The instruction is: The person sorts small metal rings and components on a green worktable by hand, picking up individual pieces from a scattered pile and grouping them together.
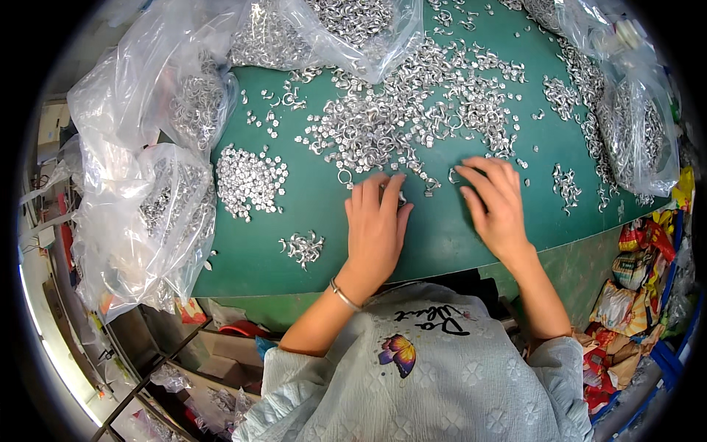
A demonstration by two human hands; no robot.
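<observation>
Small silver metal castings [375, 121], many of them curved like hooks or open rings, form a loose heap on the green tabletop [309, 199]. At the heap's near edge, my left hand [372, 225] is palm down with curled fingers. Bits of silver metal show between its thumb and fingers; their full shape is hidden. A ring-shaped piece [344, 177] lies just beyond its fingertips. To the right, my right hand [497, 206] has thumb and fingers apart, its forefinger tip at a curved metal piece [453, 175].
Clear plastic bags [140, 243] filled with castings line the left side; another bag [637, 140] stands at the right edge. A pile of small chunky pieces [250, 182] and a cluster of hooks [303, 247] lie left. More hooks [565, 186] lie right. Colourful packaging [633, 295] lies below the table.
</observation>
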